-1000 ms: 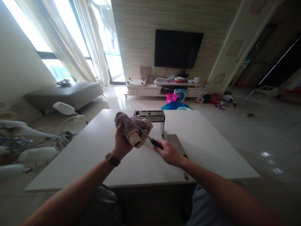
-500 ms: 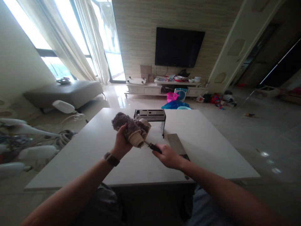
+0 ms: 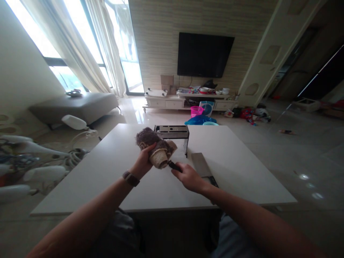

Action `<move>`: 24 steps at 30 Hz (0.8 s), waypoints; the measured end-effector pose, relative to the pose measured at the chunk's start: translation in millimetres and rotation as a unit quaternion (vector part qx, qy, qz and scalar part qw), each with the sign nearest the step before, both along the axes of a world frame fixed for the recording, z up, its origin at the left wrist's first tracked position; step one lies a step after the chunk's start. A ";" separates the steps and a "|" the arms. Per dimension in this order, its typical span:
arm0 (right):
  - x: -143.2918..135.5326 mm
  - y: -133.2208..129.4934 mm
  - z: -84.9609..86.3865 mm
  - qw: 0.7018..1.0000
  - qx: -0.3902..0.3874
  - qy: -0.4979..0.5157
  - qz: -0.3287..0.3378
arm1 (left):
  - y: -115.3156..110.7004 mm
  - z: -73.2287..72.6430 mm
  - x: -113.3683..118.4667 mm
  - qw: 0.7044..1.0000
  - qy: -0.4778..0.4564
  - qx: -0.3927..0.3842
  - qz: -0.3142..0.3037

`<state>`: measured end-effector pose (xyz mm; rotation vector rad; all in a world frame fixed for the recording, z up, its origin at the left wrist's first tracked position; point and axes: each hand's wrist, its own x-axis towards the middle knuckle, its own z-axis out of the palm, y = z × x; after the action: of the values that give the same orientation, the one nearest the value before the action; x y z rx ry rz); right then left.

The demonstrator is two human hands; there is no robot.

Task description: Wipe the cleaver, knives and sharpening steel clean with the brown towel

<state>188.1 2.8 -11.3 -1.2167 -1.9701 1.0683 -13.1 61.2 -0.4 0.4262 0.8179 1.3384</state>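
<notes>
My left hand (image 3: 143,163), with a watch at the wrist, is closed around a fuzzy grey-brown cloth (image 3: 150,138) with a beige part hanging at its lower end. In my right hand (image 3: 191,177) is the black handle of a tool (image 3: 175,166). Its far end goes into the cloth, so the working part is hidden. Just behind the cloth stands a metal knife rack (image 3: 173,131) with slots in its top. A cleaver (image 3: 201,164) lies flat beside my right hand, its handle partly covered by my forearm.
Everything sits on a white table (image 3: 242,172). Beyond it are a pink basket (image 3: 196,111), a blue plastic bag (image 3: 200,120) and a low TV cabinet (image 3: 173,103). A lamp with white shades (image 3: 45,174) lies at the left, near a grey bench (image 3: 77,107).
Both hands still hold the cloth and the tool. My left hand and the cloth have moved right, toward the handle, and the metal shaft seen before is now covered.
</notes>
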 end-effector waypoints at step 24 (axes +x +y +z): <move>3.2 -7.2 -2.9 0.998 0.018 0.046 0.042 | -18.7 -10.8 24.0 0.996 -0.030 -0.055 -0.064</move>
<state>191.3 -4.3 -14.2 -1.0542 -1.9764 1.1056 10.9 42.4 -11.3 0.3436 0.7981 1.1767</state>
